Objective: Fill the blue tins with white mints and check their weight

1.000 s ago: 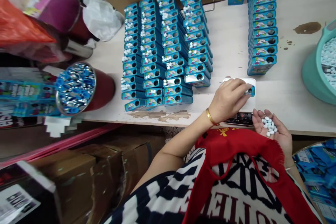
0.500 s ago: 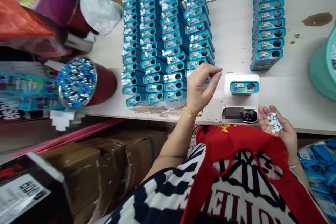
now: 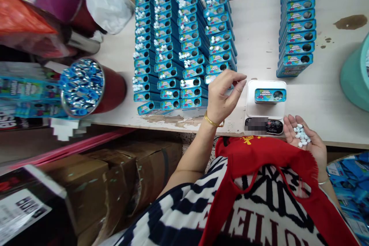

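Note:
A blue candy tin (image 3: 270, 95) stands upright on a small white scale (image 3: 281, 111), with pale candies showing in its round opening. To the left of the scale is my left hand (image 3: 223, 96), thumb and fingertips drawn together in a pinch; whether a candy is between them is too small to see. It hovers in front of the nearest tins of the left group. My right hand (image 3: 317, 148) lies palm up beside the scale, fingers curled, cupping several white candies (image 3: 302, 136). Rows of blue tins (image 3: 191, 92) fill the table's left part, many with candies on top.
Another row of tins (image 3: 296, 59) stands behind the scale. A red bucket of blue-silver wrapped pieces (image 3: 113, 88) lies tilted at left. At the right edge is a turquoise tub (image 3: 353, 77). Below the table sit cardboard boxes (image 3: 138, 177) and a heap of blue packs (image 3: 347, 184).
The view has shifted slightly. Both hands hold nearly the same poses, and the tin stays on the scale.

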Action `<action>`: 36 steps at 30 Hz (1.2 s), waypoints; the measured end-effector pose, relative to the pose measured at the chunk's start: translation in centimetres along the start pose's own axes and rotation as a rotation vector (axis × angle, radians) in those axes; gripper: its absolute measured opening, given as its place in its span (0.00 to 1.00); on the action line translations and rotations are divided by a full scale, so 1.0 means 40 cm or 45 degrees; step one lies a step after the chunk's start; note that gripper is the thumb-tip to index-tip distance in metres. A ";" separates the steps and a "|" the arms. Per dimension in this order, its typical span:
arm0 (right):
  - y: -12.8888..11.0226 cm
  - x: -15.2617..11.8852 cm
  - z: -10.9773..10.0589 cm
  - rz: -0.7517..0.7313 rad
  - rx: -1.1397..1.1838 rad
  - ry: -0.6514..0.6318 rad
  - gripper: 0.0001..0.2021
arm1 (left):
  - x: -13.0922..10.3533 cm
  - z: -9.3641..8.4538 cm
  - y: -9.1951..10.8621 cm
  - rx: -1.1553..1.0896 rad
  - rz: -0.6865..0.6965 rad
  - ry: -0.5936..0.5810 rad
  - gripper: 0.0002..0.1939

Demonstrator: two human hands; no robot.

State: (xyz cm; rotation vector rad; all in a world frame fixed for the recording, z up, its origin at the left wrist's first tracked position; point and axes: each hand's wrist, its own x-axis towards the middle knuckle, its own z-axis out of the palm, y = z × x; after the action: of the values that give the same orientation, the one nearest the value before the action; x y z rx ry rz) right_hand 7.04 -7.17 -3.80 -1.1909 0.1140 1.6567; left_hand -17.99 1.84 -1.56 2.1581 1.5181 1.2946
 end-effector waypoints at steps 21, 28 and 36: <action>0.001 -0.009 0.006 0.037 -0.010 -0.073 0.17 | -0.053 0.047 0.010 0.231 0.307 -0.288 0.17; 0.003 -0.010 0.008 0.049 -0.020 -0.092 0.16 | -0.051 0.009 0.042 0.093 0.121 -0.037 0.15; 0.007 -0.019 0.001 0.060 -0.238 0.017 0.13 | -0.121 0.141 0.172 -0.073 0.489 -0.723 0.14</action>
State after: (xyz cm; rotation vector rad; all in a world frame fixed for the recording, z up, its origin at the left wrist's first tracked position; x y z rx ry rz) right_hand 6.76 -7.80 -3.36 -1.3491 -0.0048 1.7299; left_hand -9.68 -3.63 -3.41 2.5585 0.8661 0.6877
